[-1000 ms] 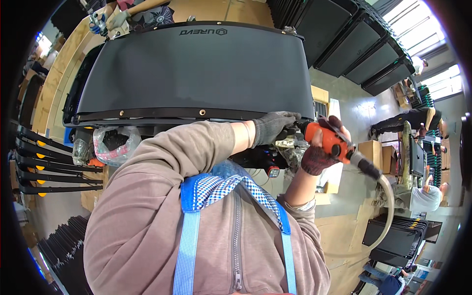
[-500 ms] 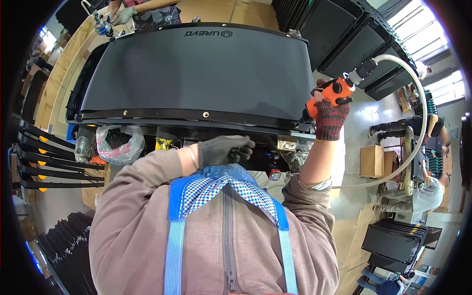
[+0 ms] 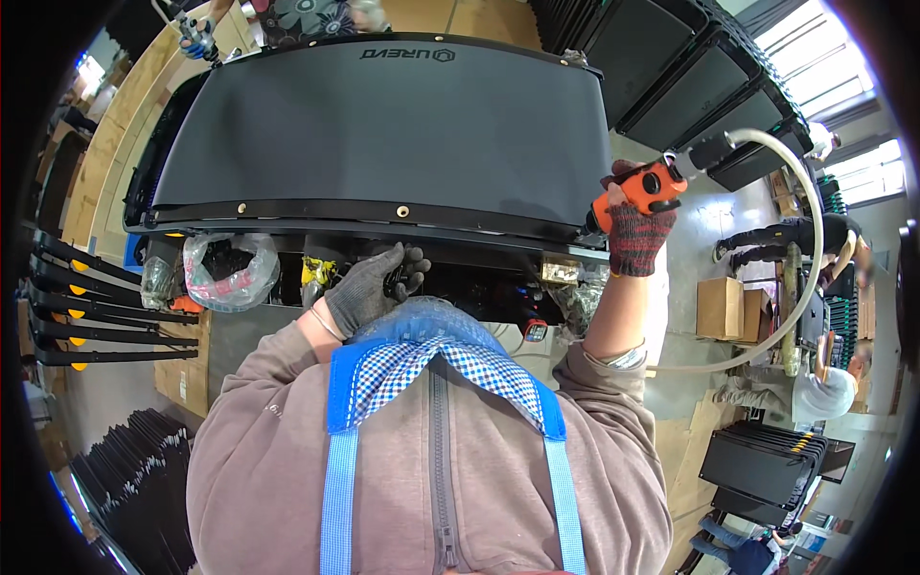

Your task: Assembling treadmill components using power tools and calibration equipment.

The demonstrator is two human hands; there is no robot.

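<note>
In the head view, the right hand (image 3: 640,230), in a dark red and black knit glove right of centre, is wrapped firmly around one orange driver (image 3: 661,182), whose nose points down-left to the near right corner of one large dark grey panel (image 3: 393,134) filling the upper middle; whether the tip touches is too small to tell. The left hand (image 3: 379,285), grey-gloved and just left of centre below the panel's near edge, has its fingers loosely curled, and I cannot tell whether they hold anything small. One pale hose (image 3: 819,249) loops from the driver through the right of the frame to beside the right sleeve; it could tug the tool off line if it caught or pulled tight. With one hand on the driver, the nose might slip and scuff the panel if it met a fastener at an angle. Counted: two brass fasteners (image 3: 403,211) show clearly on the near edge, one clear plastic bag (image 3: 230,278) lies lower left of it, and two cardboard boxes (image 3: 721,307) sit right.
</note>
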